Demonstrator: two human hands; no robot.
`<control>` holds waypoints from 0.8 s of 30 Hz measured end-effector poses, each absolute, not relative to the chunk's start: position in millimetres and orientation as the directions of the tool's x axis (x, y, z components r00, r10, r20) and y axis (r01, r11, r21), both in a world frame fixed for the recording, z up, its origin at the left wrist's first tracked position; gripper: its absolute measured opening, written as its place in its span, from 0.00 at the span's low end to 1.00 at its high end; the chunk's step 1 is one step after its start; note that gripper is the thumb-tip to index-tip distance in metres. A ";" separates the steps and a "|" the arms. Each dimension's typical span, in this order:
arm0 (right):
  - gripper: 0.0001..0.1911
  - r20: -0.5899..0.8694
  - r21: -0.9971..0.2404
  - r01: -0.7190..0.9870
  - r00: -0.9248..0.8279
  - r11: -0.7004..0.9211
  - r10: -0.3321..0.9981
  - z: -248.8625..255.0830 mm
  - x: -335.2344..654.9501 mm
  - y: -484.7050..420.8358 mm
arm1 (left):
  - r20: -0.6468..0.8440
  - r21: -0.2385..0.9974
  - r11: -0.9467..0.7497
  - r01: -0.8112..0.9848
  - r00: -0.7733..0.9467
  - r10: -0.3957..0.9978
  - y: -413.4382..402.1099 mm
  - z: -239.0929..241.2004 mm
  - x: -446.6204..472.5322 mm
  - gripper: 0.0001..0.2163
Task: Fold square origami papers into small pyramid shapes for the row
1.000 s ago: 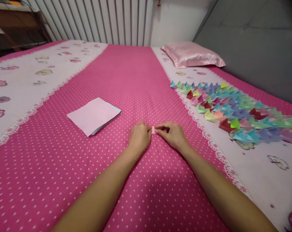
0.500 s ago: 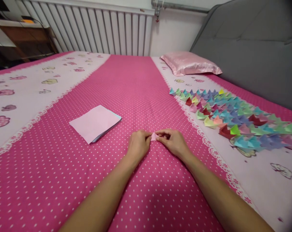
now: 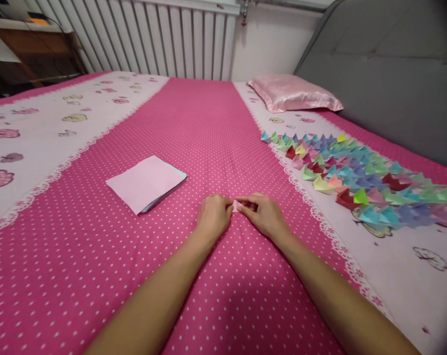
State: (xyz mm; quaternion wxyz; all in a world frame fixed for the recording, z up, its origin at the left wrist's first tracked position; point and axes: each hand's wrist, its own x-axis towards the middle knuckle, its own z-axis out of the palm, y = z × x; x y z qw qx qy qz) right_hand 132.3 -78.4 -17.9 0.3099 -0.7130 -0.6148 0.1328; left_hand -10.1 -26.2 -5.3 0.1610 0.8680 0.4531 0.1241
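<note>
A small folded piece of pink paper [image 3: 235, 206] is pinched between my two hands, just above or on the dotted pink bedspread; I cannot tell which. My left hand [image 3: 214, 214] grips its left side between thumb and fingers. On its right side, my right hand [image 3: 263, 213] holds it with thumb and index finger. Fingertips cover much of the paper, and only its pale middle shows. To the left of my hands lies a stack of paper sheets [image 3: 147, 182], a pink sheet on top and bluish ones beneath.
Several rows of folded paper boats [image 3: 367, 170] in many colours stand on the bed at the right. Behind them are a pink pillow [image 3: 295, 93] and a grey headboard [image 3: 386, 64]. A white radiator [image 3: 171, 42] is beyond the bed, with a wooden desk [image 3: 31, 47] at far left.
The whole view has shifted slightly. Both hands keep their pinch on the pink paper, of which a little less shows between the fingers.
</note>
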 end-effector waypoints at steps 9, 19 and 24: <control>0.09 0.187 -0.681 0.730 0.242 -0.052 0.952 -22.2 134.7 -78.7 | 0.051 0.399 -0.532 0.747 0.562 0.826 -25.8 -6.4 -10.4 0.13; 0.12 0.126 -0.580 0.813 0.150 -0.050 0.981 -15.9 132.7 -78.4 | 0.022 0.479 -0.524 0.704 0.588 0.809 -24.4 -3.8 -14.5 0.13; 0.12 0.115 -0.595 0.803 0.144 -0.048 0.983 -17.3 132.5 -77.6 | -0.016 0.506 -0.463 0.728 0.545 0.838 -25.2 -2.8 -11.7 0.13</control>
